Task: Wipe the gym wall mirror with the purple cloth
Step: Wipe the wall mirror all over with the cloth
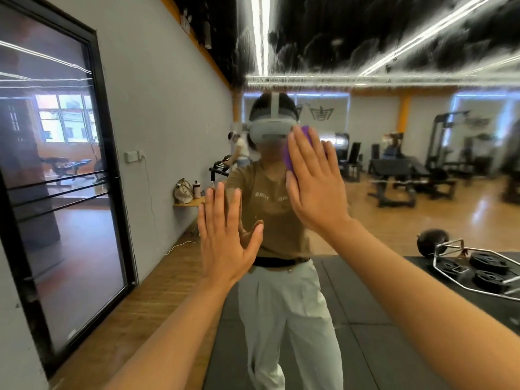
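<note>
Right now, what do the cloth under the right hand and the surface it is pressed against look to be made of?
The purple cloth looks like soft matte fabric, possibly microfibre; only its edges show past the right hand, so the weave is unclear. The wall mirror looks like glossy glass: it reflects the person and gym, with hazy streaks near its top.

At frame centre, the right hand (315, 181) presses the purple cloth (298, 149) flat against the wall mirror (394, 192) with straight fingers. Lower left of it, the left hand (228, 235) rests open-palmed on the glass.
</note>
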`<state>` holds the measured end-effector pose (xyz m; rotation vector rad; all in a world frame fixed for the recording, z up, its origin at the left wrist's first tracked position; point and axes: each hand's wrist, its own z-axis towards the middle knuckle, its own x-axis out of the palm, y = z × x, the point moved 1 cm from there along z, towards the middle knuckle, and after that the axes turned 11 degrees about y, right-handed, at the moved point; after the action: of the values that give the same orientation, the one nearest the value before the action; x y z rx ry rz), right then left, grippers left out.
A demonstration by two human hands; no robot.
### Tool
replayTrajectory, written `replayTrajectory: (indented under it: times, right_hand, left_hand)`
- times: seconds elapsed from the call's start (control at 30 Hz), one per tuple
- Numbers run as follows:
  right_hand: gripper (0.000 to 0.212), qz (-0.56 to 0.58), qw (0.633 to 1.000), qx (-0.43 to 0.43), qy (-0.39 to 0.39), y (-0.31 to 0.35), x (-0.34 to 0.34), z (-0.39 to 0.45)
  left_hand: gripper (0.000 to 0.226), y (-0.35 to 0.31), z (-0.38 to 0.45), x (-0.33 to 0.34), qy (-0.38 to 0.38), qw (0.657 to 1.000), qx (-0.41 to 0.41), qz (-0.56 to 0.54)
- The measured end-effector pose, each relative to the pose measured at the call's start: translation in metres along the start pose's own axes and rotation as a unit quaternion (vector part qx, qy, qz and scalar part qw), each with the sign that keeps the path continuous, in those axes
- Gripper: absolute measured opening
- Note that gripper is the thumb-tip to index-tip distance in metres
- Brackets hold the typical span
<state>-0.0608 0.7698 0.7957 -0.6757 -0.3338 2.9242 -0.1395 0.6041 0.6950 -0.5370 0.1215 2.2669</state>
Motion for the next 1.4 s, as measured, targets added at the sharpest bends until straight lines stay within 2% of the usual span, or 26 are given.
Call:
replayTrajectory:
  times: [0.1, 0.2, 0.4, 0.53, 0.6, 0.7, 0.8, 0.93, 1.17, 1.3, 1.4]
  right_hand:
    - [0.058, 0.022, 0.999, 0.022, -0.022, -0.004, -0.004, 0.008]
    - [0.059, 0.033, 0.999, 0.026, -0.033, 0.003, 0.008, -0.026]
    - [0.061, 0.006, 0.996, -0.067, 0.052, 0.011, 0.042, -0.125]
    - [0.061, -0.027, 0.984, -0.154, 0.084, -0.009, 0.038, -0.128]
    - [0.061, -0.030, 0.990, -0.127, 0.057, -0.031, 0.024, -0.103]
    - [0.059, -0.021, 1.000, -0.023, 0.002, -0.066, -0.008, -0.044]
    - [0.058, -0.016, 1.000, 0.001, -0.004, -0.087, -0.030, -0.008]
    - [0.059, -0.018, 1.000, 0.022, -0.007, -0.078, -0.022, -0.029]
    - [0.062, -0.056, 0.980, -0.162, 0.097, -0.056, 0.024, -0.159]
    - [0.061, -0.071, 0.971, -0.195, 0.119, -0.068, 0.018, -0.152]
    - [0.058, -0.058, 0.984, -0.148, 0.080, -0.075, 0.002, -0.116]
  left_hand:
    - [0.080, -0.002, 0.001, 0.001, -0.009, 1.000, -0.009, 0.012]
    - [0.079, -0.005, 0.002, 0.001, -0.011, 1.000, -0.012, 0.009]
    - [0.075, -0.017, 0.003, 0.000, 0.010, 0.999, -0.041, 0.014]
    - [0.069, -0.023, 0.004, -0.002, 0.038, 0.997, -0.048, 0.043]
    - [0.065, -0.026, 0.004, -0.003, 0.050, 0.997, -0.020, 0.062]
    - [0.062, -0.037, 0.009, -0.004, 0.050, 0.997, 0.004, 0.060]
    - [0.063, -0.056, 0.014, -0.001, 0.046, 0.998, 0.002, 0.037]
    - [0.062, -0.082, 0.025, 0.005, 0.040, 0.999, 0.002, 0.016]
    - [0.059, -0.097, 0.029, 0.016, 0.021, 1.000, -0.016, 0.007]
    - [0.060, -0.100, 0.028, 0.022, 0.024, 1.000, -0.011, 0.004]
    - [0.060, -0.101, 0.028, 0.023, 0.019, 1.000, -0.013, -0.001]
